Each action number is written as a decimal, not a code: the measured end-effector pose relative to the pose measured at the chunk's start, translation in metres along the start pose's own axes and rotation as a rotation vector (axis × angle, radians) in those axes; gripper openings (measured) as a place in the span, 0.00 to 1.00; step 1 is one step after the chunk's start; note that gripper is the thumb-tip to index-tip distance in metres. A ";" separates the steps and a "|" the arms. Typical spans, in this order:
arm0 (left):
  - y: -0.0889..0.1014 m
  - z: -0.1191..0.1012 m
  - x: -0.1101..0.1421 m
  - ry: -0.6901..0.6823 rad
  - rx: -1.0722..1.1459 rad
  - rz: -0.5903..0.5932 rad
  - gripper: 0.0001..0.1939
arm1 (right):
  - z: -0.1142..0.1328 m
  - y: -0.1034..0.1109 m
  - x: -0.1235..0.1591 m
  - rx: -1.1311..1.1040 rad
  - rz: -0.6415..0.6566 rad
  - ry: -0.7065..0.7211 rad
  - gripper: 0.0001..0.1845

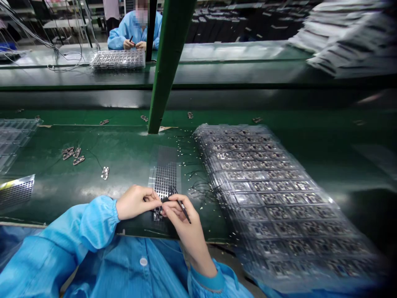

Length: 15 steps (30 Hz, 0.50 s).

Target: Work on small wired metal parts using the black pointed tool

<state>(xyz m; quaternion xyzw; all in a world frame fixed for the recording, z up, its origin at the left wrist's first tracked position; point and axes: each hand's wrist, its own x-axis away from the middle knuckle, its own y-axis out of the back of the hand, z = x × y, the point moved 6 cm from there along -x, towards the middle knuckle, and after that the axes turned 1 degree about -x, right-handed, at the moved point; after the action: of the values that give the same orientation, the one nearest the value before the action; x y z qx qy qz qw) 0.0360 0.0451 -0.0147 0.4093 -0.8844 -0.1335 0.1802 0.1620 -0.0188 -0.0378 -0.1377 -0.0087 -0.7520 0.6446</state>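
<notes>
At the front edge of the green bench, a small circuit board (157, 214) sits under my fingertips. My left hand (135, 203) pinches at its upper end with thumb and forefinger, which partly hide it. Between the fingers of my right hand (182, 215) lies a slim black pair of tweezers (185, 212); the fingertips meet those of my left hand at the board. A thin dark wire rises beside the left fingers. Just beyond both hands lies a clear sheet of small black square pads (166, 176).
Stacked clear trays (266, 186) full of boards stand at right, their wires trailing left. Several loose boards (72, 153) and one single board (105, 173) lie left. Another pad sheet (17, 192) is at far left. A green post (169, 62) rises ahead; a co-worker (135, 31) sits opposite.
</notes>
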 end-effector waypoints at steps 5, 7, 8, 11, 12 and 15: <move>-0.002 0.001 0.000 -0.014 -0.005 0.003 0.08 | -0.001 -0.001 -0.001 -0.005 0.005 0.009 0.12; -0.003 0.000 0.001 -0.030 -0.015 -0.005 0.08 | 0.000 -0.001 -0.001 0.019 0.001 0.016 0.12; -0.003 0.000 0.001 -0.041 -0.027 -0.011 0.08 | 0.001 -0.001 -0.001 0.039 -0.004 0.023 0.12; -0.003 -0.003 0.003 -0.066 -0.100 -0.039 0.08 | 0.003 -0.003 0.001 0.124 -0.030 0.061 0.11; -0.003 -0.004 0.003 -0.069 -0.130 -0.045 0.07 | 0.003 -0.004 0.002 0.160 -0.046 0.083 0.10; -0.005 -0.005 0.003 -0.071 -0.187 -0.049 0.07 | 0.005 -0.007 0.004 0.261 -0.102 0.153 0.09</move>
<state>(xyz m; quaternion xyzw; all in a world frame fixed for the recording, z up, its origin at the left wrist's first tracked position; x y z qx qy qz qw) 0.0397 0.0397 -0.0111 0.4070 -0.8638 -0.2341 0.1826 0.1558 -0.0209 -0.0308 0.0055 -0.0644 -0.7843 0.6169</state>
